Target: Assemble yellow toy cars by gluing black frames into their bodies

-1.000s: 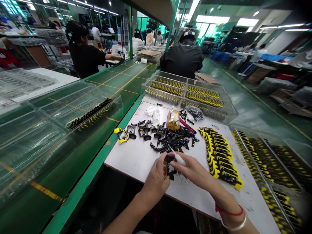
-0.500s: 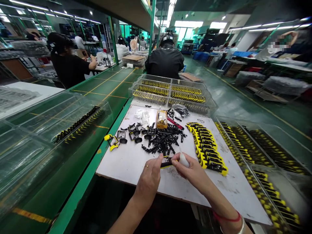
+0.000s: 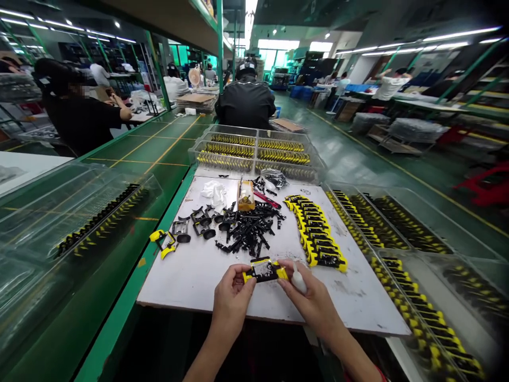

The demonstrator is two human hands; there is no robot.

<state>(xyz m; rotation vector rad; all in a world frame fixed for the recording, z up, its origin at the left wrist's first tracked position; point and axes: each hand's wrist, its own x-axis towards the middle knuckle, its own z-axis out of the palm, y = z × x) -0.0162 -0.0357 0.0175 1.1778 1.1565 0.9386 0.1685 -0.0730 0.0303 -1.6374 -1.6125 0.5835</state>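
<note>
Between my two hands, above the front of the white board (image 3: 191,286), is a yellow and black part (image 3: 264,269). My left hand (image 3: 233,292) pinches its left end. Closed on its right end is my right hand (image 3: 310,297), which also keeps a small white bottle (image 3: 298,280) against the fingers, nozzle up. A pile of thin black pieces (image 3: 254,225) lies just beyond. To the right, yellow and black parts (image 3: 318,231) stand in a packed row. Black frames (image 3: 202,220) and one yellow frame (image 3: 164,243) lie to the left.
Clear trays of parts stand behind the board (image 3: 256,154), at the right (image 3: 397,246) and at the left (image 3: 97,223). An orange box (image 3: 245,196), a red tool (image 3: 267,200) and white crumpled material (image 3: 214,192) are on the board. A person in black (image 3: 245,101) sits ahead.
The held part has turned so its broad face and both yellow ends show. My hands have moved slightly apart, gripping opposite ends. The whole view has shifted, with the scene sliding left.
</note>
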